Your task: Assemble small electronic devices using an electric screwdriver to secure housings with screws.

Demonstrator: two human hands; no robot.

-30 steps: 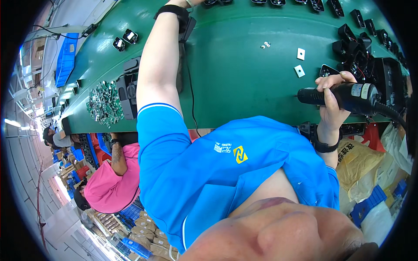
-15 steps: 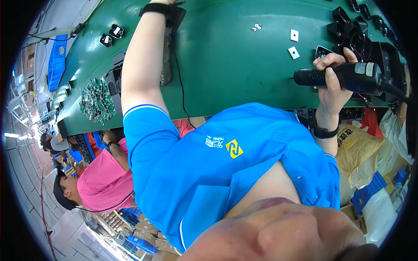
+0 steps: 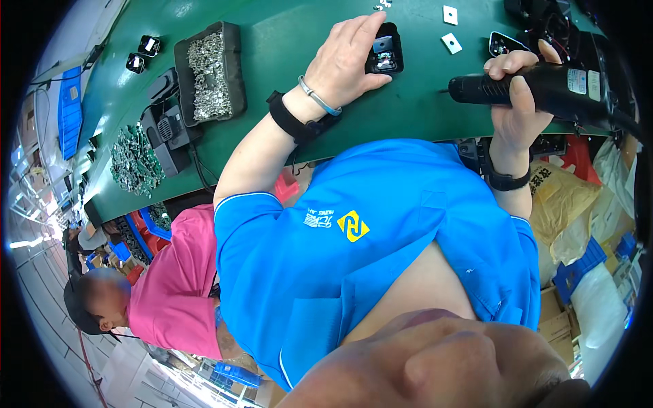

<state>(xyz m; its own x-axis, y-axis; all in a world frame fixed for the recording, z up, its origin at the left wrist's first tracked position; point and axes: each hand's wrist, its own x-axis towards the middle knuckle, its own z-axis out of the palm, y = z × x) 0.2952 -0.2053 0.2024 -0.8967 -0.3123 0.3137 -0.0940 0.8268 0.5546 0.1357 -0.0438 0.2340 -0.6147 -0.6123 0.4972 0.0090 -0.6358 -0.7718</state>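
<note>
My left hand point(image 3: 345, 60) curls its fingers and thumb around a small black open housing point(image 3: 389, 53) on the green table point(image 3: 299, 41). Parts inside the housing look shiny, too small to name. In my right hand point(image 3: 518, 115) lies a black electric screwdriver point(image 3: 561, 88), held level, its bit pointing left towards the housing but apart from it. Beyond the screwdriver sits another black housing with a pale rim point(image 3: 507, 45). Two white square plates with a centre hole, one farther off point(image 3: 449, 15) and one nearer point(image 3: 451, 44), lie between the hands.
Left of my left arm stand a dark bin point(image 3: 236, 75) of small metal parts, a grey device point(image 3: 170, 136) and a heap of green circuit boards point(image 3: 136, 160). Two small housings point(image 3: 149, 45) lie beyond. Black parts point(image 3: 544, 20) crowd the far right. A co-worker in pink point(image 3: 173, 292) is at left.
My left hand has come back from the table's far side to the middle, now on a black housing. The metal-parts bin has come into full view. My right hand still holds the screwdriver.
</note>
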